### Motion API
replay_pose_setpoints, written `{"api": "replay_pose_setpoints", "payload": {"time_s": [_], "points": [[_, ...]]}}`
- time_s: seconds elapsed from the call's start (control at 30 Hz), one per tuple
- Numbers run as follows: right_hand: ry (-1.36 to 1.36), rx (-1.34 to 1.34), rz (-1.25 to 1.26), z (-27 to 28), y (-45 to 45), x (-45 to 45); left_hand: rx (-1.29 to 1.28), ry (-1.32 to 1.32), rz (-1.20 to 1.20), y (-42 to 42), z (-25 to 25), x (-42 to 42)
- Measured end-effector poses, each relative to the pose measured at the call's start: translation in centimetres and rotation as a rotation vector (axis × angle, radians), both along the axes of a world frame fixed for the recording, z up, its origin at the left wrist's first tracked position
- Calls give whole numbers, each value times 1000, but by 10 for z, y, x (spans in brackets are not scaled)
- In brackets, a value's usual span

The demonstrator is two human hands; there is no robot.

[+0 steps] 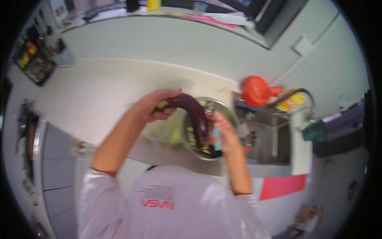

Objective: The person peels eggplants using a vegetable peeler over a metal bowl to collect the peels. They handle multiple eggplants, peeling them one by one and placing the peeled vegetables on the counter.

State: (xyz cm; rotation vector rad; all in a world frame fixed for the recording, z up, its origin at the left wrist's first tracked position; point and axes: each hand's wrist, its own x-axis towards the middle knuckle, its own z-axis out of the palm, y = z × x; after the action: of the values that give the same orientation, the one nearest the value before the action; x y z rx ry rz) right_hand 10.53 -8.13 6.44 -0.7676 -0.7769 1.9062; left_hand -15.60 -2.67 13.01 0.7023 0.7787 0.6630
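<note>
A long, curved purple eggplant (194,115) is held over a round metal bowl (231,109). My left hand (156,106) grips its stem end, with the thumb on top and the fingers curled below. My right hand (225,131) is closed around a tool with a light blue handle (217,139) and a metal head, which looks like a peeler, though blur leaves this unsure. The tool is beside the eggplant's right side. Pale and dark pieces lie inside the bowl. A greenish, translucent plastic bag (170,131) rests on the counter to the left of the bowl.
A metal sink (274,140) is set into the counter (89,98) at the right. Behind it are a red plastic colander or scoop (256,91) and a yellow bottle or packet (292,102). A dark tray of items (38,70) is at the far left. The windowsill holds small things.
</note>
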Motion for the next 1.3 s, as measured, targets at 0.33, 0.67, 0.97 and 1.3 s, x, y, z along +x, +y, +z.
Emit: {"api": "replay_pose_setpoints", "payload": {"time_s": [0.33,0.67,0.97,1.3], "points": [[381,37,-565,-20,-119,74,719,336,-951,5,90,225],[-627,254,-622,-24,-29,-3,371,-110,221,-30,-62,149],[-738,-72,-309,-29,0,32,-92,-230,247,1,-103,98],[-1241,-106,232,-40,-26,114,336,-117,46,-15,-75,118]]}}
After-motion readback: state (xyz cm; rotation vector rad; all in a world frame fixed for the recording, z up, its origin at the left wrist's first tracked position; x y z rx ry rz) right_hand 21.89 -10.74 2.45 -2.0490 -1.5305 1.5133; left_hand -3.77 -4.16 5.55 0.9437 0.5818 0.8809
